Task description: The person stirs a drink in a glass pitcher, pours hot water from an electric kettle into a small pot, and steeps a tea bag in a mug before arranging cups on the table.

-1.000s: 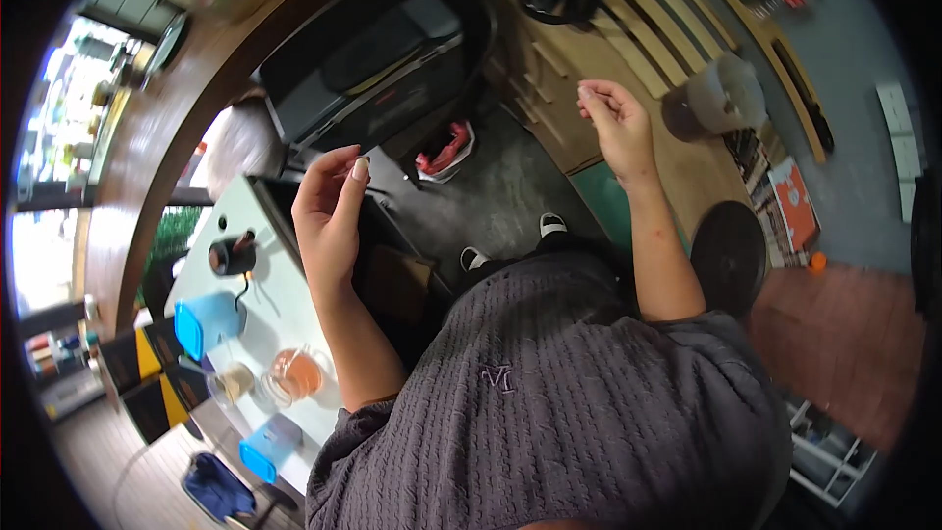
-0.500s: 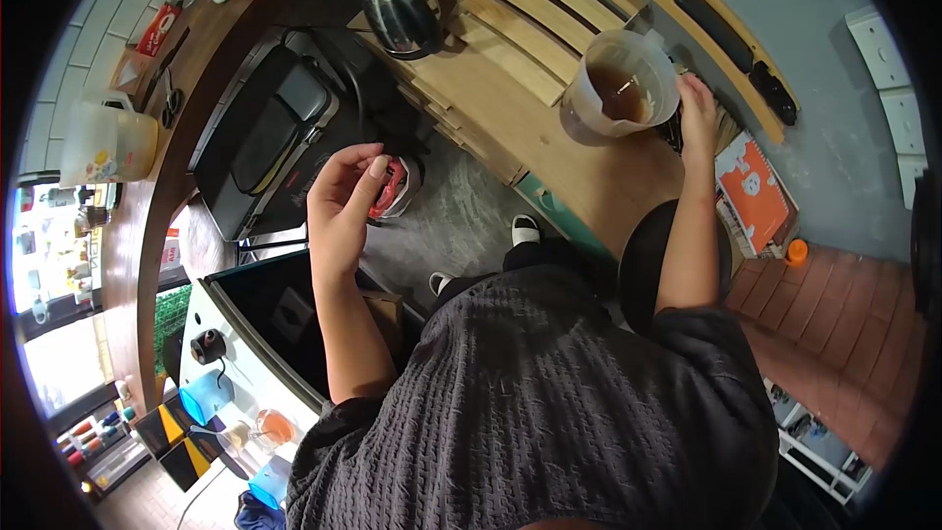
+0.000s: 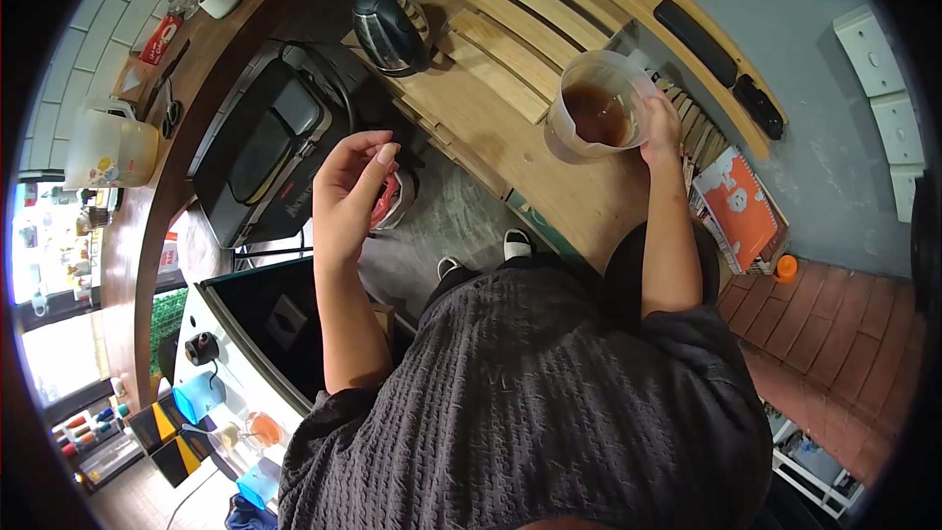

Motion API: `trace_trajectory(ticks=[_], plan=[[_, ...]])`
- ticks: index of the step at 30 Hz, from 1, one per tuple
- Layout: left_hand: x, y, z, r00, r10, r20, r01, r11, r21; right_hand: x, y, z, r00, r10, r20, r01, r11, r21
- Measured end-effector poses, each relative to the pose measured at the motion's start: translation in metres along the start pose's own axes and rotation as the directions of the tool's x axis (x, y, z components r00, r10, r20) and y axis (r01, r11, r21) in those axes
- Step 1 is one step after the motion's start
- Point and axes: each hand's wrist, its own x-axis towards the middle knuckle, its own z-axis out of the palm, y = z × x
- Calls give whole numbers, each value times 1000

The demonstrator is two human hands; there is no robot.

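- Head view: your left hand (image 3: 348, 191) hung in the air, fingers loosely curled and not closed into the palm; nothing seen in it. Well apart from the jug.
- Black kettle (image 3: 390, 29) stood at the left end of the wooden table (image 3: 559, 191).
- Pale slats (image 3: 502, 44) lay between kettle and jug.
- Translucent jug (image 3: 566, 142), brown liquid inside: over the table, mouth up, long axis roughly upright; tilt hard to judge through this lens.
- Your right hand (image 3: 663, 128) was by far the nearer, touching the jug's right side; jug lay immediately left of its fingers. Whether they were clamped on it, you couldn't tell.
- Orange notebook (image 3: 736, 198) leaned right of your right forearm.
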Motion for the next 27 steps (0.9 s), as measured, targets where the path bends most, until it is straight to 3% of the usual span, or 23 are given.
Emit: trace_trajectory(ticks=[6,16,18,27], plan=[[-4,3,-22,1000,29,9,-29,999,-23,-13,3,16,988,-55,-144,56,998,3],[-13,-5,-54,1000,-16,18,17,999,-38,-9,8,22,991,-59,-119,56,998,-26],[-13,-6,-56,999,-3,32,5,999,-40,-16,3,31,975,-70,-213,66,997,-27],[-11,-7,-60,998,-13,58,13,1000,12,-31,18,38,949,-137,-283,145,989,9]])
